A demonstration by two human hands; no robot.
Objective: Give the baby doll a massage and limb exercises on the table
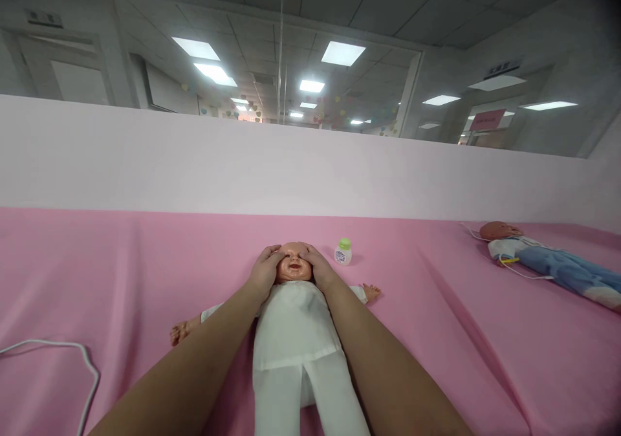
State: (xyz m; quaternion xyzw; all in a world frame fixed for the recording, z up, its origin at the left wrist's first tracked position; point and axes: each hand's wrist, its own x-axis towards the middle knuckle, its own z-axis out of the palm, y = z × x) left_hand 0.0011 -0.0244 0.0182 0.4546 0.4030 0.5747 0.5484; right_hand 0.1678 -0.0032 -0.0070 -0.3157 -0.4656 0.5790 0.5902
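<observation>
Hands (265, 270) touching head (294, 269) of doll (295, 329) from both sides; doll face-up between.

- I see white glare from ceiling panels (343, 54).
- My upper right corner falls dark.
- Soft shadows crease the pink sheet (121, 306).
- I catch gloss on the doll's head (294, 261).

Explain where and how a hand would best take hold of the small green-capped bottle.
Likely around the bottle's body, below the green cap, from the picture's right: it stands upright, its sides exposed, while the doll's head lies to its left and the doll's arm nearer the viewer.
</observation>
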